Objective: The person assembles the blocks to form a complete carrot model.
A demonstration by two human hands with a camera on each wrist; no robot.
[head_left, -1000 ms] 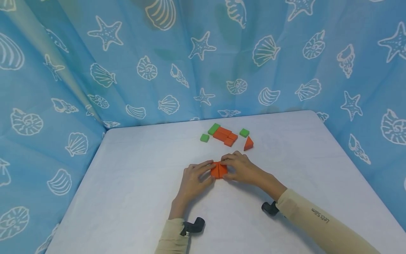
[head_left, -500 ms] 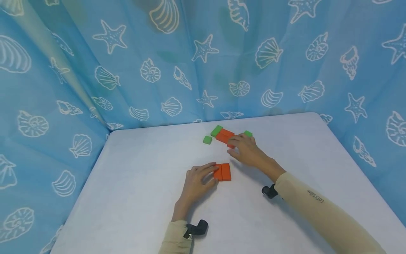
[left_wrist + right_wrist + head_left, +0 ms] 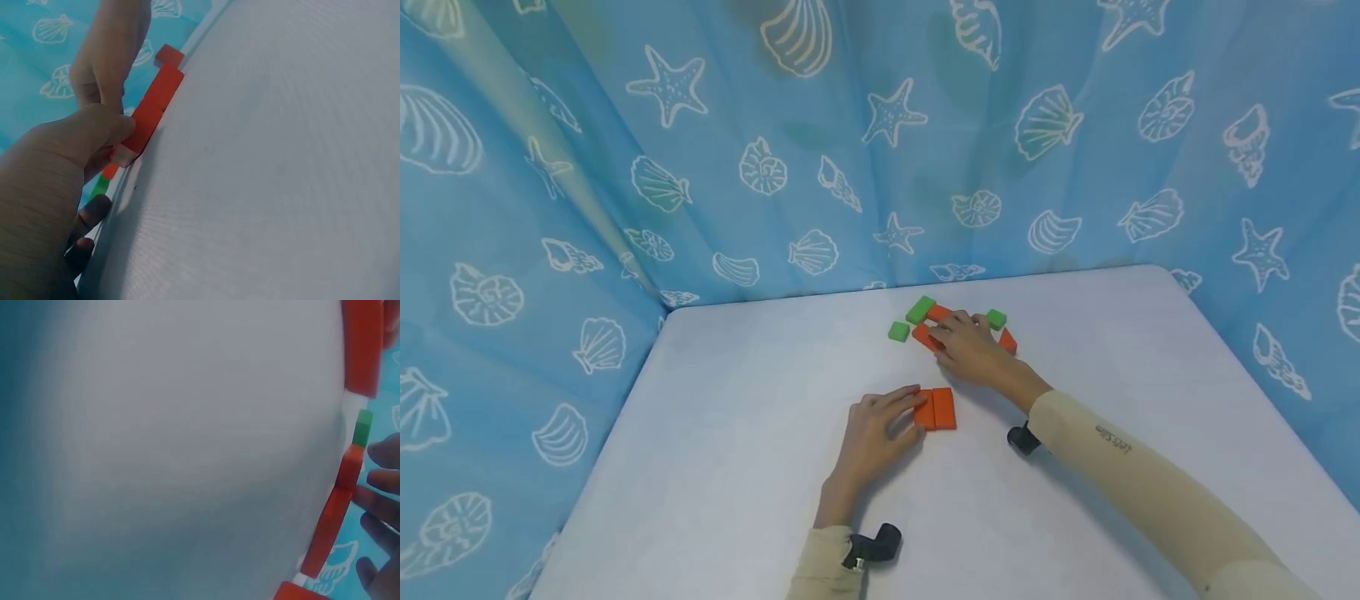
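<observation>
Two orange blocks lie side by side mid-table in the head view. My left hand pinches the left orange block by its ends, between thumb and fingers. Its neighbour, the right orange block, lies right against it. Farther back, my right hand reaches over a group of orange blocks and hides part of them. One long orange block shows by its fingertips. In the right wrist view its fingers are spread, right beside an orange block.
A green block lies at the back with an orange block beside it. Small green blocks sit to either side. An orange triangular block is right of my right hand. A shell-patterned curtain hangs behind the white table.
My right hand has left the two middle blocks and moved back to the far group. There, the long orange blocks have come apart. My left hand stays at its block.
</observation>
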